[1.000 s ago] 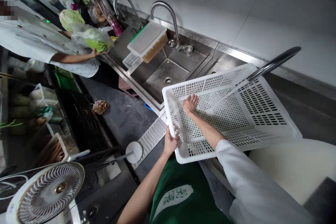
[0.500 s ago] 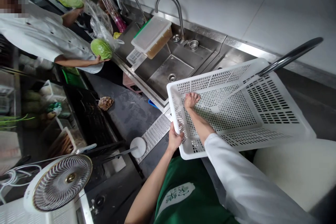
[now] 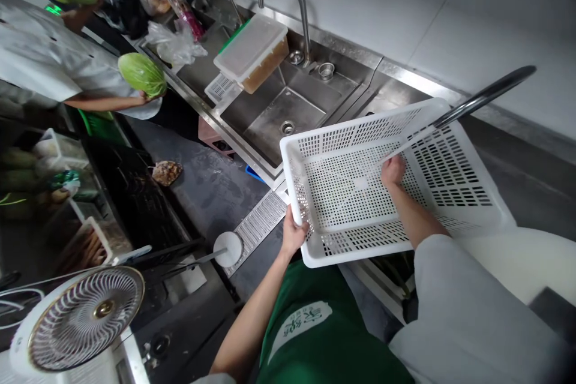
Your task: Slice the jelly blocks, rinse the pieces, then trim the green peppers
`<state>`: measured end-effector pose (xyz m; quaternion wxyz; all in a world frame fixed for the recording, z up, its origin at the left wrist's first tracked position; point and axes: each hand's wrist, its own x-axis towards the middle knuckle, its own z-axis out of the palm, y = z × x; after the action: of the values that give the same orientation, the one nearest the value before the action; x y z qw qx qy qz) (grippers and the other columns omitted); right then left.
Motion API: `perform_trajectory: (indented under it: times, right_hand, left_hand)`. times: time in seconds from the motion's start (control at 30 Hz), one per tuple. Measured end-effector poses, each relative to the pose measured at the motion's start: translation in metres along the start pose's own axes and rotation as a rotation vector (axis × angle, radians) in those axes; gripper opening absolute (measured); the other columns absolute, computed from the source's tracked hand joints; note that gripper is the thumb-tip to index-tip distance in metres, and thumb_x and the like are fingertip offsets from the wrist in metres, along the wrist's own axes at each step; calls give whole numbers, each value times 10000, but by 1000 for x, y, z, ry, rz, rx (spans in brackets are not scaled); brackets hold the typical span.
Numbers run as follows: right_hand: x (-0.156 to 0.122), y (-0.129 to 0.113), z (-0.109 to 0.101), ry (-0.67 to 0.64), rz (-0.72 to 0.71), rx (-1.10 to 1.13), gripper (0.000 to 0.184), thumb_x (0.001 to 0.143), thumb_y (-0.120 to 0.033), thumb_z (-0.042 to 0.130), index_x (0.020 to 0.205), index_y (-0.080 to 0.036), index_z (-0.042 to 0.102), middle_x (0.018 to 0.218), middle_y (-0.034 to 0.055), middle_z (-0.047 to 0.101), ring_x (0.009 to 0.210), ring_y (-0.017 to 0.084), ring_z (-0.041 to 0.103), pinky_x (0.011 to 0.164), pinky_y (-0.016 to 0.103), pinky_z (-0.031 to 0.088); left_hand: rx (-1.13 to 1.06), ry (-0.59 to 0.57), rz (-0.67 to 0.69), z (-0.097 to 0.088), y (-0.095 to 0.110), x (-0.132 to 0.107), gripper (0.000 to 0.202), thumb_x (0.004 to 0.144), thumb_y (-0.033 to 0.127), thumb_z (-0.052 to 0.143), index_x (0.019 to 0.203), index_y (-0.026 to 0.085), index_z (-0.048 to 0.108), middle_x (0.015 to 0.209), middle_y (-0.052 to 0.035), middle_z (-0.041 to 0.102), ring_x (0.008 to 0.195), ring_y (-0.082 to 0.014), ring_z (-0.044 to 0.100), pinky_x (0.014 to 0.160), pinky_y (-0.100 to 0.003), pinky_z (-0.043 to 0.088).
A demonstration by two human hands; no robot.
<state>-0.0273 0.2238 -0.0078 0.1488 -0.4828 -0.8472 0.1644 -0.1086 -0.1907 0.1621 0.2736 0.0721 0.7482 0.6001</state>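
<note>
Crossing the white basket [image 3: 351, 192], the right hand [image 3: 393, 170] has left the end by the left hand [image 3: 294, 234] and reached the water stream [image 3: 411, 143], fingers curled, whether around anything I can't tell! Left fingers keep clutching the rim [image 3: 294, 192]. Slotted walls, gridded floor, it sits below the faucet [image 3: 488, 96].

obst. nr r hand [image 3: 393, 171]: tap [image 3: 488, 96]
</note>
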Motion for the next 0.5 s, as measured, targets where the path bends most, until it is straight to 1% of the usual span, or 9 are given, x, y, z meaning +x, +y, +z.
perform_trajectory:
  times: [0.07, 0.13, 0.2, 0.23, 0.3, 0.4, 0.43, 0.47, 0.5]
  right_hand:
    - [5, 4, -6, 5, 78, -5, 330, 942, -147, 416, 1149, -54, 656, 1103, 302, 670, 1065, 317, 554, 967, 458, 442]
    - [6, -4, -5, 13, 134, -6, 379, 942, -141, 390, 1188, -24, 653, 1214, 334, 638, 1182, 339, 535, 1038, 497, 419]
    - [0, -24, 0, 16, 151, 1, 445, 956, -131, 329, 1259, 15, 620, 1350, 359, 572, 1313, 351, 486, 1119, 551, 374]
    - [-8, -38, 5, -5, 126, 15, 469, 963, -126, 305, 1293, 30, 600, 1395, 356, 548, 1354, 344, 472, 1145, 561, 363]
    - [-35, -74, 16, -94, 10, 62, 473, 980, -143, 311, 1320, 5, 605, 1413, 298, 574, 1368, 301, 500, 1170, 514, 384]
    - [-98, -130, 32, -270, -247, 143, 399, 1011, -251, 404, 1277, -160, 687, 1322, 125, 693, 1268, 213, 601, 1136, 370, 453]
    - [-118, -143, 36, -348, -377, 173, 394, 1025, -289, 404, 1269, -197, 700, 1311, 91, 708, 1249, 201, 616, 1137, 362, 455]
    - [-134, -152, 38, -447, -553, 202, 389, 1027, -342, 428, 1266, -215, 707, 1321, 73, 709, 1259, 198, 614, 1148, 366, 448]
    - [-143, -155, 38, -529, -688, 227, 384, 1021, -387, 454, 1246, -227, 720, 1322, 59, 712, 1260, 194, 614, 1155, 368, 443]
  left_hand:
    - [8, -3, 3, 0, 0, 0, 647, 641, 113, 664, 1270, 244, 581, 1095, -39, 641, 1017, -215, 617, 834, -329, 571]
    - [21, -5, 11, -1, 0, 0, 652, 646, 121, 662, 1281, 242, 581, 1102, -42, 638, 1019, -218, 616, 835, -334, 571]
    - [39, -2, 16, -2, 0, 0, 658, 649, 129, 668, 1291, 239, 576, 1102, -41, 642, 1028, -224, 621, 840, -340, 573]
    - [48, 3, 19, -2, 0, 0, 652, 651, 134, 672, 1288, 237, 574, 1098, -40, 645, 1027, -225, 625, 845, -341, 574]
    - [61, 9, 24, -2, 0, 0, 623, 658, 142, 680, 1265, 231, 575, 1088, -39, 654, 1013, -222, 632, 846, -341, 578]
    - [51, -2, 15, -3, -1, 0, 612, 673, 152, 689, 1266, 229, 560, 1113, -52, 661, 997, -219, 645, 801, -323, 586]
    - [42, -13, 6, -3, -1, 0, 628, 676, 155, 690, 1283, 229, 548, 1131, -57, 661, 994, -219, 650, 778, -315, 588]
    - [35, -26, -2, -3, -1, 0, 642, 680, 155, 689, 1299, 229, 536, 1148, -62, 658, 996, -219, 653, 762, -308, 589]
    - [31, -37, -6, -4, -1, 0, 648, 683, 156, 686, 1307, 227, 528, 1161, -65, 655, 999, -218, 655, 753, -302, 588]
